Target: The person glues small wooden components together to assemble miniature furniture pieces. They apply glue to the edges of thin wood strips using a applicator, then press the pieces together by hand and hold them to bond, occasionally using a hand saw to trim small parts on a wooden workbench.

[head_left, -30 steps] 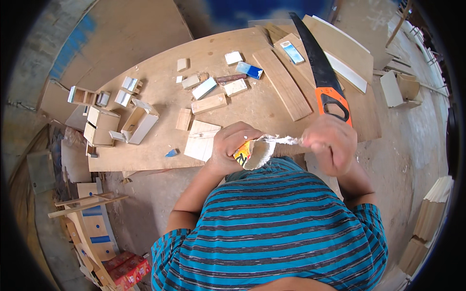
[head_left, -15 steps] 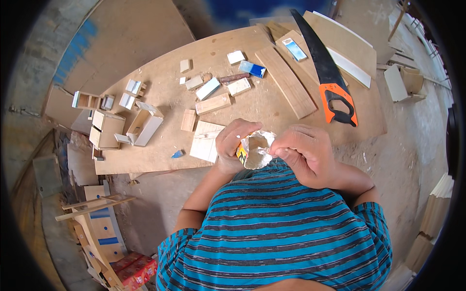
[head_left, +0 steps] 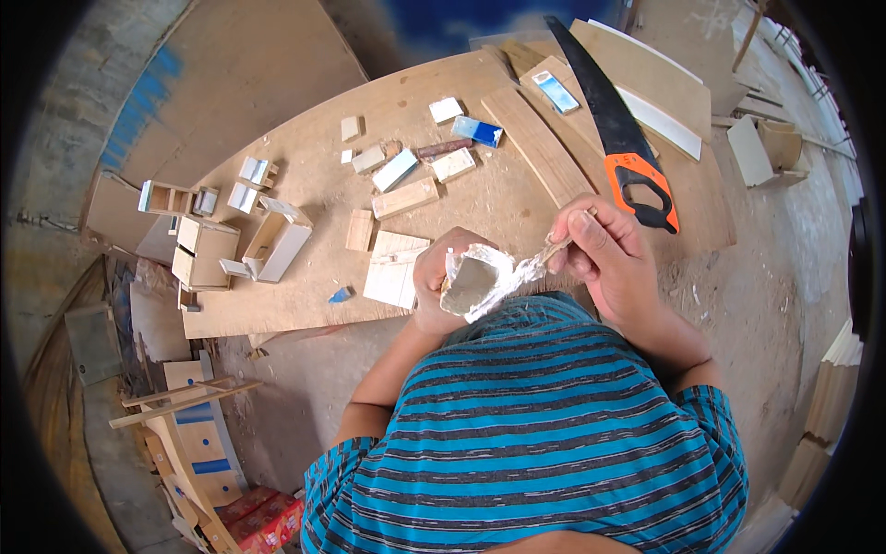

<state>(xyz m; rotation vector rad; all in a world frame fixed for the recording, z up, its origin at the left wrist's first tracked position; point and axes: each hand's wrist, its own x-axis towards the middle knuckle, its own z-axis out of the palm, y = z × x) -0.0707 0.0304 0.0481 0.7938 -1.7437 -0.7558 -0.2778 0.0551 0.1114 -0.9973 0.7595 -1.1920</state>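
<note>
My left hand (head_left: 432,284) is wrapped round a small open container (head_left: 473,284), its rim crusted with white paste and its mouth tipped toward me. Between the thumb and fingers of my right hand (head_left: 611,257) is a thin stick (head_left: 557,248). Thick white paste (head_left: 524,271) coats the stick's lower end, which reaches to the container's rim. Both hands are above the front edge of the wooden tabletop (head_left: 498,208). Just beyond my left hand lies a pale square wood piece (head_left: 395,268).
A handsaw (head_left: 637,180) with an orange and black handle rests at the right, beside a long plank (head_left: 535,138). Several small wood blocks (head_left: 406,197) are in the middle. Small wooden box assemblies (head_left: 277,245) stand at the left, and a blue scrap (head_left: 340,295) lies near the front edge.
My right hand has moved right and slightly up from the container's mouth, bringing out the paste-covered stick. The container in my left hand has turned, so its yellow side no longer shows.
</note>
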